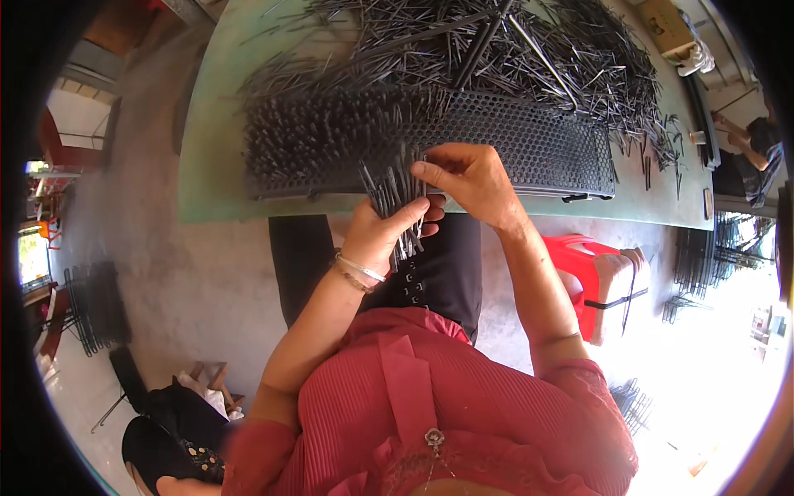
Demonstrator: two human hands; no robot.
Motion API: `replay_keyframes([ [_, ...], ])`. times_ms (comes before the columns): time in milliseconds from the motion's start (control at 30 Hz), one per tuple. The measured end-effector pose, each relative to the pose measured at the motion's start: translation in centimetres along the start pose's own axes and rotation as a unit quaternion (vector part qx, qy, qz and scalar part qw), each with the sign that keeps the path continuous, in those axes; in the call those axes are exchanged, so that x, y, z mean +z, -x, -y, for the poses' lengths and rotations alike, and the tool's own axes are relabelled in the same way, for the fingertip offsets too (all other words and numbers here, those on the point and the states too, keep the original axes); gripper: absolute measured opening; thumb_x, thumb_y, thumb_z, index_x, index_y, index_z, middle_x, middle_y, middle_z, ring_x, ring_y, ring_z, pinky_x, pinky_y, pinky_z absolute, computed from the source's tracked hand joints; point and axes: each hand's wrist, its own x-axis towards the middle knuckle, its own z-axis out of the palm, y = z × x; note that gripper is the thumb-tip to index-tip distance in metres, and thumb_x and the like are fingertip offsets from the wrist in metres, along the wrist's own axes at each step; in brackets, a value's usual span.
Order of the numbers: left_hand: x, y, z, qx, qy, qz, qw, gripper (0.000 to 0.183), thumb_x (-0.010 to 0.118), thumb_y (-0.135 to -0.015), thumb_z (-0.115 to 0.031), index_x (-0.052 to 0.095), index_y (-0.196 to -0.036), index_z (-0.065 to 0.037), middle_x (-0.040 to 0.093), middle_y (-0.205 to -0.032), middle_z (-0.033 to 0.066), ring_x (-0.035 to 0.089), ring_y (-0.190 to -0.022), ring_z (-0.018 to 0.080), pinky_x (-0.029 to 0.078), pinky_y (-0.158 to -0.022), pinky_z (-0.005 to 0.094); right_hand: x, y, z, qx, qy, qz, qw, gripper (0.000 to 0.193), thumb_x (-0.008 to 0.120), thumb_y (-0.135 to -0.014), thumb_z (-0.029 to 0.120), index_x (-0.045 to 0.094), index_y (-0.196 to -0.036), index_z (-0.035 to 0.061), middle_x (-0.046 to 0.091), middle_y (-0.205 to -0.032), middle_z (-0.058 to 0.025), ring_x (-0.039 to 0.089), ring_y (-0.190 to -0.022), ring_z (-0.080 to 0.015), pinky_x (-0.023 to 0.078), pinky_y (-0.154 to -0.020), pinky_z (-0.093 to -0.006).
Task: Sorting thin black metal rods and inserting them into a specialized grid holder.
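My left hand [385,231] is closed around a bundle of thin dark rods [387,192], held at a slant over the near table edge. At the right side of the bundle, my right hand [475,182] has thumb and forefinger pinched on the upper end of a rod. Just beyond both hands lies a long dark rack [538,149] with a grid of round holes. Its left part is packed with upright dark rods [318,136], while holes show bare in the right part. My fingers hide part of the bundle.
A large loose heap of dark rods [571,58] covers the far side of the green table [215,165]. Longer bars lie across it. A red plastic chair [575,248] stands at my right. Another person [753,157] is at the far right; someone in black [178,430] is at lower left.
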Motion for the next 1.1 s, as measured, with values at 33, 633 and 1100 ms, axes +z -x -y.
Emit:
replay_keyframes([
  [33, -0.1, -0.1, 0.3, 0.007, 0.008, -0.004, 1.0, 0.026, 0.061, -0.086, -0.009, 0.058, -0.11, 0.001, 0.065, -0.098, 0.0121, 0.064, -0.087, 0.0202, 0.055, -0.073, 0.0328, 0.0, 0.2, 0.0, 0.0, 0.0, 0.002, 1.0, 0.027, 0.068, -0.083, 0.019, 0.065, -0.091, -0.0072, 0.065, -0.07, -0.0076, 0.059, -0.066, -0.0092, 0.049, -0.059, -0.0257],
  [633, -0.6, -0.2, 1.1, -0.053, 0.029, -0.045, 0.997, 0.025, 0.06, -0.087, -0.013, 0.057, -0.108, 0.001, 0.066, -0.097, 0.0142, 0.065, -0.085, 0.0213, 0.055, -0.071, 0.034, -0.1, -6.8, -1.1, -0.247, -0.017, -0.174, 0.953, 0.016, 0.067, -0.084, 0.011, 0.066, -0.097, 0.0025, 0.068, -0.087, -0.0037, 0.061, -0.078, -0.0078, 0.048, -0.072, -0.0223],
  [1100, -1.0, 0.0, 1.1, -0.059, 0.047, -0.024, 0.997, 0.023, 0.059, -0.087, -0.012, 0.057, -0.106, 0.001, 0.064, -0.098, 0.0135, 0.063, -0.086, 0.0195, 0.054, -0.071, 0.0335, 0.3, -6.2, -2.1, -0.25, 0.053, -0.19, 0.948, 0.018, 0.066, -0.084, 0.008, 0.065, -0.1, 0.001, 0.07, -0.09, -0.0069, 0.064, -0.085, -0.011, 0.048, -0.079, -0.0235],
])
